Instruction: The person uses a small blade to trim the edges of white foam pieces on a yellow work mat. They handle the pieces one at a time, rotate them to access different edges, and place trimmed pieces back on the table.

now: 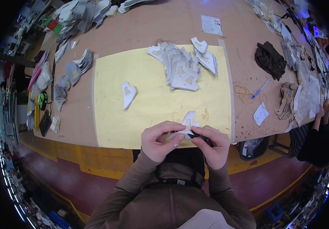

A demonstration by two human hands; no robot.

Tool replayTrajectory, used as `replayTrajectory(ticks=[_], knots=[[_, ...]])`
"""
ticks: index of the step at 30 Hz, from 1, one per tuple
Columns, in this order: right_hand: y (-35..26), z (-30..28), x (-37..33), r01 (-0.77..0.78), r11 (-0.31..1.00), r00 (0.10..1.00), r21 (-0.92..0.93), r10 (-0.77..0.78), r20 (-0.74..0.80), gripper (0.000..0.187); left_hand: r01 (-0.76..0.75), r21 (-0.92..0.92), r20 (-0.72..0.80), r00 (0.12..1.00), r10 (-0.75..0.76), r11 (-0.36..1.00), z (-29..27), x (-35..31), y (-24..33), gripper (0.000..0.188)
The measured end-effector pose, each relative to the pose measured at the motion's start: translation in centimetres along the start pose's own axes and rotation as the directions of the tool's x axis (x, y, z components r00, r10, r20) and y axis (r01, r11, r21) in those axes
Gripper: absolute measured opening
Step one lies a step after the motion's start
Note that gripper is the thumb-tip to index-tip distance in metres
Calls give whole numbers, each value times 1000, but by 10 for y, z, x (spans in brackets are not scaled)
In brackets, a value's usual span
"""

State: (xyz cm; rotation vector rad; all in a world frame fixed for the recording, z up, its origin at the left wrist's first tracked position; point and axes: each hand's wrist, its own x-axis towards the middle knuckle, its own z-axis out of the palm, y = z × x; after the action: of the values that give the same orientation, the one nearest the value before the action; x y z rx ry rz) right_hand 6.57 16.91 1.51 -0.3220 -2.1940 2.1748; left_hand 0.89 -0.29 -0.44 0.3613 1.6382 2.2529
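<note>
Near the front edge of the yellow sheet, my left hand (160,139) pinches a white cut-out piece (189,116) with an opening in its middle. My right hand (215,146) is closed on a slim black tool (204,139), its tip against the lower edge of that piece. The tool's kind is mostly hidden by the fingers. One similar white piece (128,95) lies alone on the sheet, left of centre. Farther off, a fanned pile of the same grey-white pieces (183,72) rests on the sheet, with a few more leaning at its right side.
The yellow sheet (111,129) is taped to a brown table (244,126). Stacks of grey pieces (72,72) stand at the left. To the right lie a dark cloth (270,60), a blue pen (262,87), a tag (260,113) and bundled brown pieces (286,100). Another person (313,139) works at far right.
</note>
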Motion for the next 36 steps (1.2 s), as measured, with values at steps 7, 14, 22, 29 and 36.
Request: replayTrajectory(ticks=[7, 14, 22, 29, 36], knots=[[-3, 8, 1, -4, 997, 1000, 79, 6, -25, 28, -106, 71, -21, 994, 108, 992, 3, 2, 7, 27], [-12, 22, 4, -37, 973, 995, 227, 56, -79, 29, -152, 55, -36, 987, 154, 987, 0, 6, 12, 28], [-22, 25, 15, 31, 991, 996, 129, -20, -88, 31, -9, -111, -134, 991, -6, 994, -5, 14, 13, 31], [-10, 27, 35, 279, 890, 939, -361, -332, -93, 36, -152, 292, -81, 980, 183, 944, -8, 22, 6, 31], [6, 34, 46, 485, 722, 796, -493, -598, -95, 27, -148, 294, -134, 972, 195, 944, -4, 26, 7, 30]])
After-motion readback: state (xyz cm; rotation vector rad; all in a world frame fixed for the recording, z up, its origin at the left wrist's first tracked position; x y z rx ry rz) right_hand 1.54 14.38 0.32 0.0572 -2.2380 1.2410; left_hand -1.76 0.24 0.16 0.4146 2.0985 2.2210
